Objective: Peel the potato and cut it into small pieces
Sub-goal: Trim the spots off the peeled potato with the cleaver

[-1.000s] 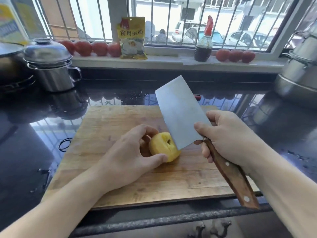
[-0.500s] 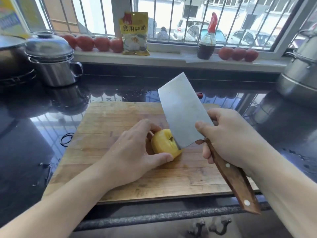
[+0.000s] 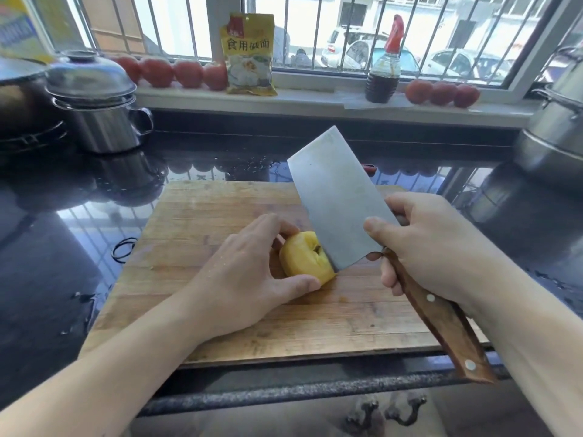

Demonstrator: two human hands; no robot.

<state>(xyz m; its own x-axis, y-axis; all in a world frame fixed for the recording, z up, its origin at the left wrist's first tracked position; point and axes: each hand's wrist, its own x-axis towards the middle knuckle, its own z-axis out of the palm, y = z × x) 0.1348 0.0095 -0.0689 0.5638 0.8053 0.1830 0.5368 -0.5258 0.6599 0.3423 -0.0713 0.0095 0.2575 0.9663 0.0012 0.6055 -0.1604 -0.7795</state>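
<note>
Head view of a kitchen counter. A wooden cutting board (image 3: 220, 310) lies on a dark, glossy countertop (image 3: 47, 279). On the board, near its middle, sits a peeled yellow potato (image 3: 304, 257) with a small dark notch in its upper surface. The left hand (image 3: 249, 272) cups the potato from the left: the thumb lies along the near side and the curled fingers wrap over the far side, so the hand is closed around it. The right hand (image 3: 432, 244) grips the wooden handle of a cleaver (image 3: 337, 200), with the forefinger pressed against the flat of the blade (the remaining fingers curl under the handle). The blade stands tilted, its tip toward the window, and its lower heel corner meets the right end of the potato just above the board; whether the edge has entered the flesh cannot be told.

Behind the board, at left, stands a lidded steel pot (image 3: 97, 102). On the window sill (image 3: 315, 100) are a row of tomatoes (image 3: 172, 72) at left, a yellow packet (image 3: 249, 55) with printed characters, a dark sauce bottle (image 3: 383, 67) with a red cap, and three more tomatoes (image 3: 441, 93) at right. A black elastic band (image 3: 123, 249) lies on the countertop just left of the board.
</note>
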